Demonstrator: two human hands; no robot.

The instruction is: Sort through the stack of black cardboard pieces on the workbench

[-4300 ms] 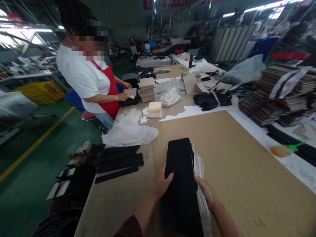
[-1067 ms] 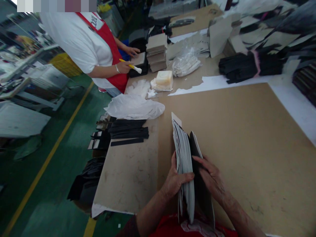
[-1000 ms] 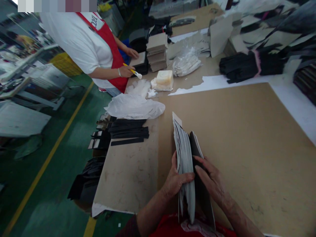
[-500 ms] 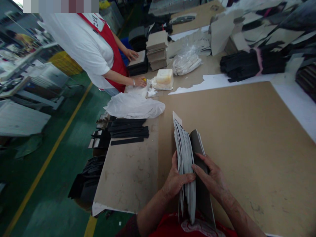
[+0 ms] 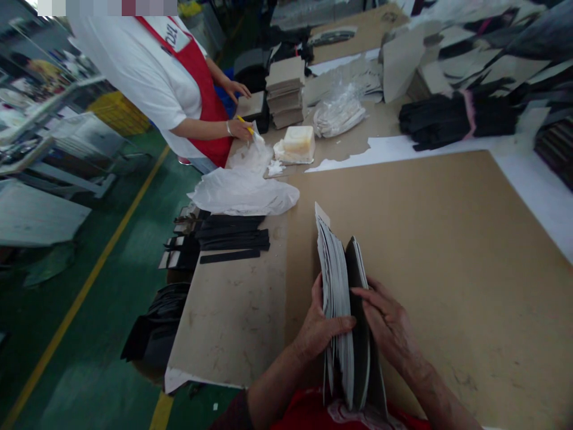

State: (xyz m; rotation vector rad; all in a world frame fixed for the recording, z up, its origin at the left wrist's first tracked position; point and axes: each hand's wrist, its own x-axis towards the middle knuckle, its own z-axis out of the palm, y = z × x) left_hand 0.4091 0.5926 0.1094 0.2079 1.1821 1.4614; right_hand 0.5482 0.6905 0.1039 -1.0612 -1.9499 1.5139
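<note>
A thick stack of thin sheets (image 5: 335,275), pale along the edges, stands upright on its long side against the red apron at my front. My left hand (image 5: 313,325) clasps the stack, thumb across the near edges and fingers behind its left face. On the right, a few dark-faced sheets (image 5: 359,352) fan away from the stack, leaving a narrow gap. My right hand (image 5: 391,322) holds these, its index fingertip on the dark face and the other fingers around their right side. The far fingers of both hands are partly hidden.
Beneath the stack lies a brown board (image 5: 447,251) on the table. Black strips (image 5: 235,233) and a white plastic bag (image 5: 244,194) lie to the left. Across the table a co-worker in a red apron (image 5: 206,89) holds a yellow tool. Tied black strips (image 5: 456,119) lie at the back right.
My right fingers have shifted along the sheets, and more dark-faced sheets now lean right, away from the stack. My left hand keeps its hold. The co-worker's hand with the yellow tool moved left.
</note>
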